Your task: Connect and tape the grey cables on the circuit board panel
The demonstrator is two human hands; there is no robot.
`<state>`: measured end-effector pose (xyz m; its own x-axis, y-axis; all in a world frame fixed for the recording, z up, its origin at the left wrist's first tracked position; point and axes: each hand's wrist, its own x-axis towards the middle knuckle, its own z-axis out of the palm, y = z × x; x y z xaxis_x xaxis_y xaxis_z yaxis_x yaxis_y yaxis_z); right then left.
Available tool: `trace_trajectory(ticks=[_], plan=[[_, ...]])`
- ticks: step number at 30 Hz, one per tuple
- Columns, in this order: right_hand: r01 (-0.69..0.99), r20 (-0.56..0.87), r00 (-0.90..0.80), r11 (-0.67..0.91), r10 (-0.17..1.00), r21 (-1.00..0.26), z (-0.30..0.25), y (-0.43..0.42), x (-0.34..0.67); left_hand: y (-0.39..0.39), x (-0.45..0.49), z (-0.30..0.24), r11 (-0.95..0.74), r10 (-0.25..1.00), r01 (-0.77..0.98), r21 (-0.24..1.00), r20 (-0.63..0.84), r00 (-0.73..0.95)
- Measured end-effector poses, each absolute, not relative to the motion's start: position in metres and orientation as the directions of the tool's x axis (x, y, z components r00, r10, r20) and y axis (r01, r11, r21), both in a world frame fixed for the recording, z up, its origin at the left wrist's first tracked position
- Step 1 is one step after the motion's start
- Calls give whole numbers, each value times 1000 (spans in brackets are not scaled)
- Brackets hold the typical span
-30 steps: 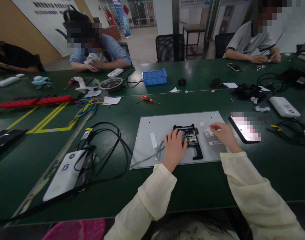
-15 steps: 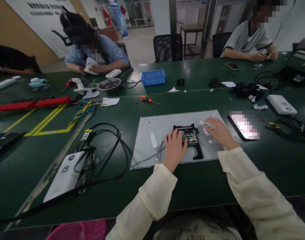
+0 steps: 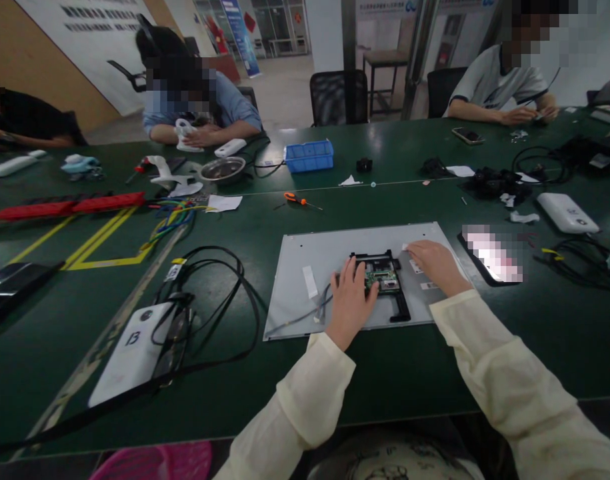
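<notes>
In front of me a flat grey metal panel lies on the green table. On it sits a black bracket frame around a green circuit board. My left hand rests with fingers spread over the left side of the bracket and board. Over the panel's right part, my right hand is closed in a pinch. A small white piece pokes out at its fingertips; the rest of it is hidden. A white strip and a grey cable lie on the panel's left half.
A phone lies right of the panel. Beyond it are an orange screwdriver, a blue basket and a metal bowl. A white power bank with looped black cables sits to the left. Several people sit around the table.
The white piece in my right hand showed more before; now my fingers cover most of it. My left hand stays on the bracket. The whole view has shifted slightly.
</notes>
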<state>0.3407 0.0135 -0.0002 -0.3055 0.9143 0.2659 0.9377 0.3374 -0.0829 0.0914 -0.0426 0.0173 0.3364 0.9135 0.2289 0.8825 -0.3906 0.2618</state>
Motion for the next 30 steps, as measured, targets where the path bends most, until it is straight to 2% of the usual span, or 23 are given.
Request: trace_trajectory(ticks=[4,10,13,18,30], plan=[[945,295,-263,307,918,-113,0,14,340,-47,91,20,-449,887,868,213,221,405],[908,415,-180,312,892,-278,15,14,312,-48,92,21,-472,878,856,211,206,433],[896,398,-254,369,881,-247,20,17,292,-48,92,21,-473,877,855,214,211,432],[889,278,-373,427,885,-164,19,20,274,-48,92,19,-478,874,853,210,213,437],[890,205,-391,425,897,-164,21,20,270,-48,93,20,-471,877,859,201,215,430]])
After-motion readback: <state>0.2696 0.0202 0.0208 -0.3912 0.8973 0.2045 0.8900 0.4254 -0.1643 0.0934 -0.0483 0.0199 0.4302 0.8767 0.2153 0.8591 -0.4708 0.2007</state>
